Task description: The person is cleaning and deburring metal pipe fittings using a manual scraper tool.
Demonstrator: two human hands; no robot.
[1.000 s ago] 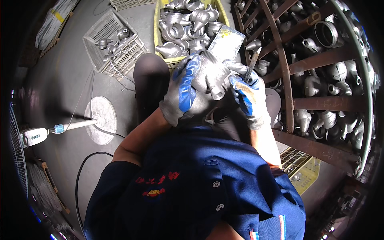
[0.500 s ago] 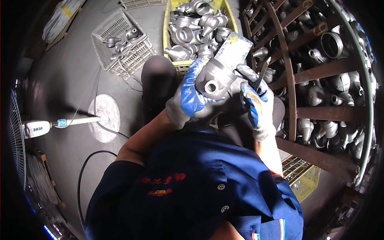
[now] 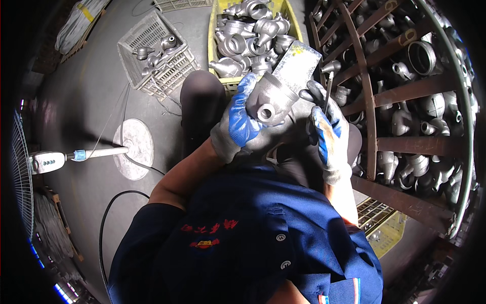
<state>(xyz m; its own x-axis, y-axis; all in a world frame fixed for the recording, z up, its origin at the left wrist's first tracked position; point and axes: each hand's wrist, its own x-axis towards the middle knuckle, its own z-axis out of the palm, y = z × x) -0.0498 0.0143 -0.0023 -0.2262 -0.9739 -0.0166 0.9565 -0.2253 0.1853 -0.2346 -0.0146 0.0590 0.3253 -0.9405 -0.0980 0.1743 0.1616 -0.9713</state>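
My left hand (image 3: pixel 240 119), in a blue-coated grey glove, grips a grey metal casting (image 3: pixel 276 96) from its left side. The casting has a ribbed, thread-like rim at the top and a round port facing me. Just right of it, my right hand (image 3: pixel 330 129), gloved the same way, is closed around a slim dark tool (image 3: pixel 329 92). The tool points upward, apart from the casting; its exact kind and its grip end are hidden. Beyond the casting lies a pale flat metal plate (image 3: pixel 297 62), leaning over the crate's near corner.
A yellow crate (image 3: pixel 211 45) full of similar castings stands ahead. Left of it is a grey crate (image 3: pixel 177 66) holding several. A brown metal rack (image 3: pixel 371 126) packed with castings rises on the right. At the left are a fan (image 3: pixel 48 162) and its round base (image 3: pixel 136 157).
My right hand has turned the tool, so it now stands more upright and narrower to view. Its thumb and fingers have shifted slightly. The left hand keeps the casting, tilted slightly differently.
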